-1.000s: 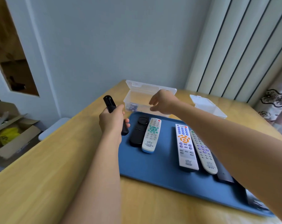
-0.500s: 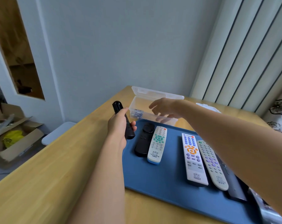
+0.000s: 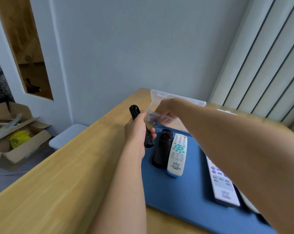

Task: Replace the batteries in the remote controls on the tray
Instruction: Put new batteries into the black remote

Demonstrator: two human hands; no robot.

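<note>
1. Progress: the task appears to be at an early stage. One slim black remote (image 3: 141, 125) is lifted off the tray (image 3: 180, 191); whether its battery cover is off cannot be told from this angle.

2. Remaining work: a second black remote (image 3: 162, 149) and a white remote with teal buttons (image 3: 177, 155) lie side by side, touching, at the far left of the tray. A white remote with purple buttons (image 3: 223, 184) lies further right, partly hidden under the right forearm. None of these shows any sign of handling, so they are judged as not yet serviced.

3. Left hand (image 3: 136, 130): fingers are wrapped round the middle of the slim black remote, gripping it firmly. The remote is held upright and slightly tilted, above the table edge (image 3: 67, 166) just left of the tray.

4. Right hand (image 3: 166, 107): it reaches into the clear plastic box (image 3: 159, 115) standing just beyond the far edge of the tray, lid hinged open. The fingers curl downward inside the box, where small dark items, probably batteries (image 3: 153, 119), lie. Whether the fingers are pinching one cannot be told; the box wall and motion blur hide the fingertips.

5. Current step, as a judgement: fetching a fresh battery for the held remote.
</note>
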